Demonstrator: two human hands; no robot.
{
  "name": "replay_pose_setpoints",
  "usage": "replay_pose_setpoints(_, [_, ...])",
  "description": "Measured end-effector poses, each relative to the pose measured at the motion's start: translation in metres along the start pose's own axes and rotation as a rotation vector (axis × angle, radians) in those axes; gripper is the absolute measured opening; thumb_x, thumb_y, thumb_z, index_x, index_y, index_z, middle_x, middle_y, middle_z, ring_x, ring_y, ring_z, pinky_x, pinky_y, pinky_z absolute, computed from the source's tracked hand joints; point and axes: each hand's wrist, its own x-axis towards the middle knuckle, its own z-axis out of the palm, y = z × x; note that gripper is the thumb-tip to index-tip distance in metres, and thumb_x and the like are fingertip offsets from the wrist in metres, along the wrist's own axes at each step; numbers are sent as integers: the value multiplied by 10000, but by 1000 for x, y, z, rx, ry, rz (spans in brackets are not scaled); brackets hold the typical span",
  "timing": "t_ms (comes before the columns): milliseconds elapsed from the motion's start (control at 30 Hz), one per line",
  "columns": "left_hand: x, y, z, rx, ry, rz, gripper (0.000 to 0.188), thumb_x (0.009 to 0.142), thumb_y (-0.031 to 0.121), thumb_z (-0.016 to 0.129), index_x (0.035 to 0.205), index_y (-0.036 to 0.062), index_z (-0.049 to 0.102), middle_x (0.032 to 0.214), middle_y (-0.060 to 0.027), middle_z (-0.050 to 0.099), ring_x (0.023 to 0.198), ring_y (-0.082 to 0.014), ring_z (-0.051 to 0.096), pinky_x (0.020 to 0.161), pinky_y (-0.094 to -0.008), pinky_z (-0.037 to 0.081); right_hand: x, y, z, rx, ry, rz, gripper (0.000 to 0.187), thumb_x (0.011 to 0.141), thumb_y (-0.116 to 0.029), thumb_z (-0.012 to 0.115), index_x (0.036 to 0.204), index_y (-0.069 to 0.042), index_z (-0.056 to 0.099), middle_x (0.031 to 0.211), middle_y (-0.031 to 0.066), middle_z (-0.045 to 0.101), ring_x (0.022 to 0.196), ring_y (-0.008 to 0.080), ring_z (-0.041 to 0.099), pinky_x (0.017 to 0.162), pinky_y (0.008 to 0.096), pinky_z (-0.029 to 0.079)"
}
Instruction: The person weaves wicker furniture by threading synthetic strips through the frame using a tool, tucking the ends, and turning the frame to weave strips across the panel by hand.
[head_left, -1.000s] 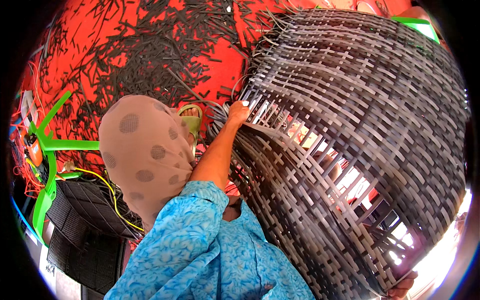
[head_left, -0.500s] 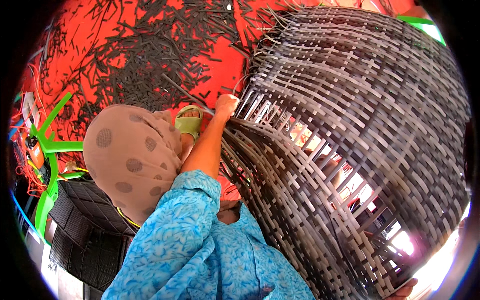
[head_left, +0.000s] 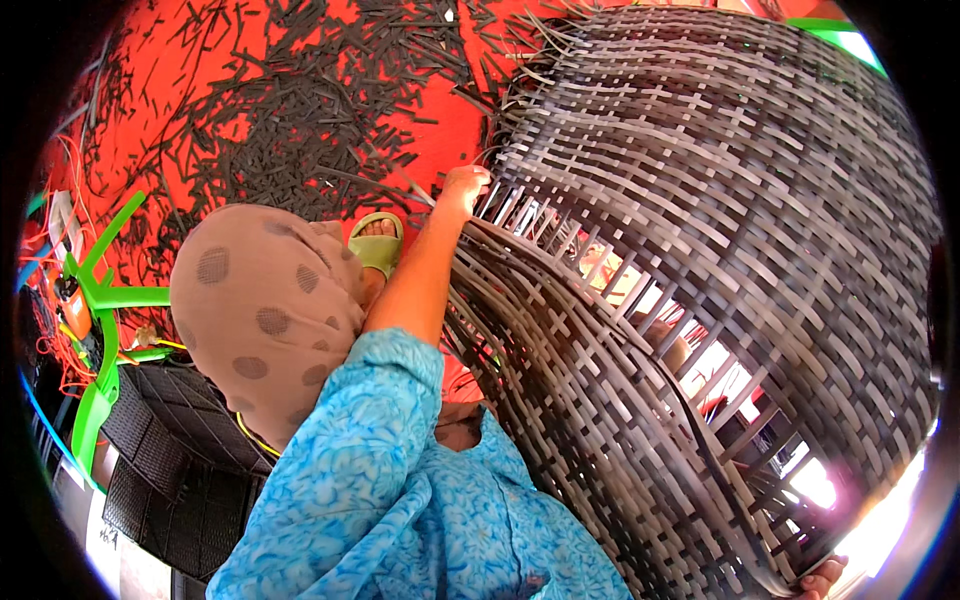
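A large wicker panel (head_left: 740, 170) is slanting across the person's right side, its flat, grey-black strips bulging around an unwoven gap. Beyond it, red flooring (head_left: 440, 135) is lying beneath dark offcuts (head_left: 290, 110). The left hand (head_left: 465, 187) is clenching, seemingly around a flat strand (head_left: 421, 193), perhaps for tension; the right hand (head_left: 825, 577) is bracing the panel's lower corner, perhaps for steadiness, though I cannot tell its grip.

Strip offcuts (head_left: 285, 135) and a woven panel (head_left: 730, 215) show a workshop.
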Motion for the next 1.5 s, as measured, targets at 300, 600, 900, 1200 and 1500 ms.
replay_pose_setpoints(300, [22,7,3,-216,-23,-6,277,799,319,628,1006,135,606,1003,-23,613,940,-169,542,819,-371,369,2,-1,3,-11,-5,-2,385,900,-420,430,732,-82,502,674,29,442,692,171,408,618,315,335])
replay_pose_setpoints(600, [21,22,0,242,293,501,302,830,263,558,987,14,625,898,-117,644,814,-204,582,754,-310,427,12,1,5,-31,-23,15,389,903,-422,423,743,-78,507,677,33,449,693,171,414,617,315,337])
replay_pose_setpoints(900, [7,-8,-30,242,282,175,368,812,361,521,640,38,556,563,-87,552,449,-207,520,489,-340,438,9,2,2,-20,-8,12,393,906,-423,417,754,-74,511,680,37,456,694,171,420,616,314,340])
replay_pose_setpoints(1200, [-21,-34,-23,983,223,351,394,815,386,481,941,44,630,948,-209,613,967,-352,559,855,-398,432,1,-7,8,5,-17,-1,398,908,-425,410,765,-69,516,683,41,463,695,172,426,615,314,343])
replay_pose_setpoints(1500, [-54,57,24,249,490,873,174,784,133,598,881,-10,577,801,-92,600,729,-176,544,668,-314,439,29,2,33,95,121,-475,441,921,-415,387,817,-7,518,692,70,502,694,182,446,615,309,347])
